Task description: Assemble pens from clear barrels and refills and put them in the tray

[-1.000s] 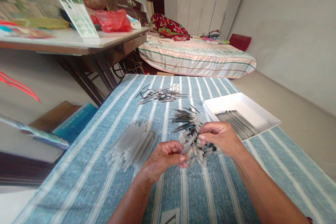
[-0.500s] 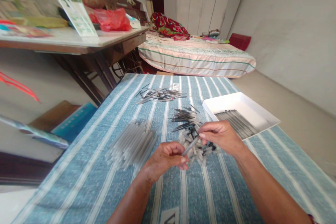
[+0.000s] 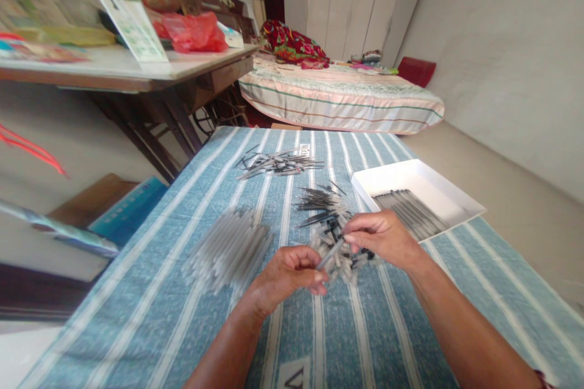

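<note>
My left hand (image 3: pixel 292 273) is closed on the lower end of a translucent grey pen (image 3: pixel 331 253), pinching it between thumb and fingers. At the pen's dark upper end, my right hand (image 3: pixel 376 236) pinches too; its fingertips hide the exact join. Beneath and behind both hands lies a pile of translucent caps (image 3: pixel 342 270) with small black pieces among them. Just beyond that pile are thin dark refills (image 3: pixel 319 200). Left of my left hand, a stack of translucent pen barrels (image 3: pixel 230 249) lies side by side.
A white open box (image 3: pixel 460 209) at the right holds a row of grey pens (image 3: pixel 410 213). Farther back is a loose heap of thin sticks (image 3: pixel 283 163). Everything rests on a blue striped tablecloth (image 3: pixel 219 340). A side table (image 3: pixel 196 67) and a bed (image 3: pixel 342 94) stand beyond.
Both hands keep nearly the same place and the same grip on the pen. The view has shifted very slightly.
</note>
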